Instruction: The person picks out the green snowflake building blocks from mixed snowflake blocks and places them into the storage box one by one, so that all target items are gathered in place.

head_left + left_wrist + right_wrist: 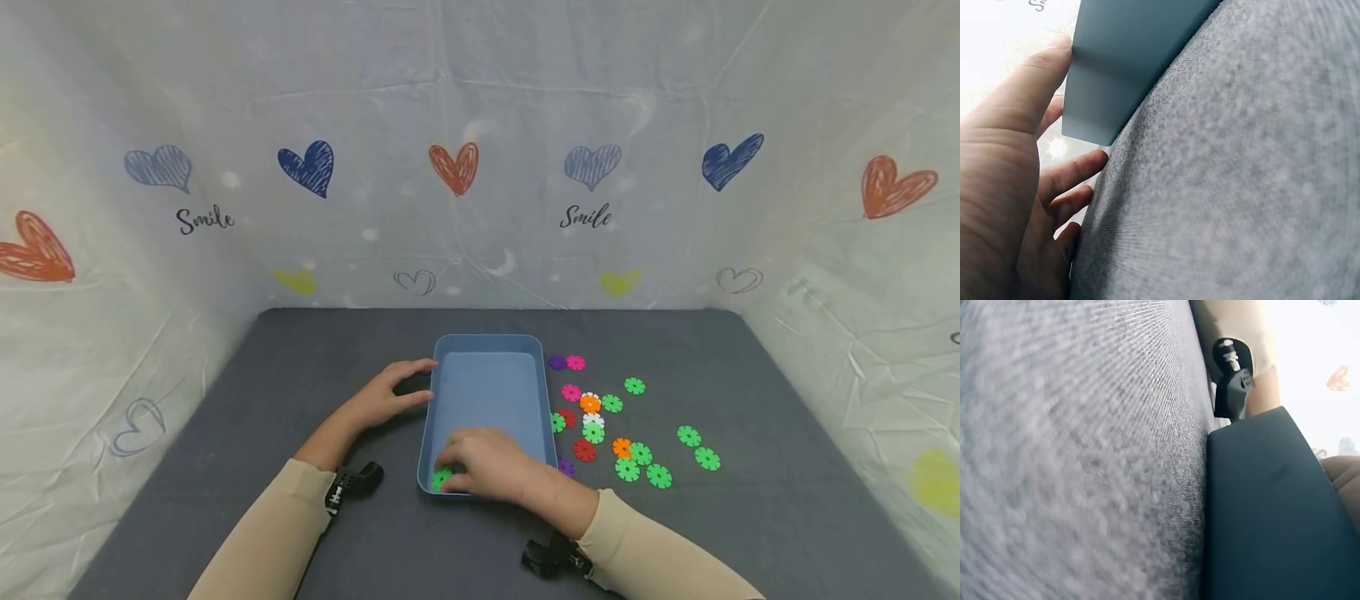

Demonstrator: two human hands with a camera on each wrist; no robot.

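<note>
A green disc (440, 480) sits between the right hand's (487, 462) thumb and fingers.

- Tray (491, 392): blue, rectangular, with rounded corners and raised walls; flat and upright, long sides running away from the person. Left hand (381, 398) touches the outside of its left wall with thumb and a fingertip.
- Green disc (440, 480): notched edge, partly covered by the right hand (487, 462); located inside the tray at the near left corner, held between thumb and fingers.
- Loose discs (585, 451): notched edges; green, red, orange, pink, purple and white; scattered to the right of the tray, some overlapping, the nearest just beside its right wall.
</note>
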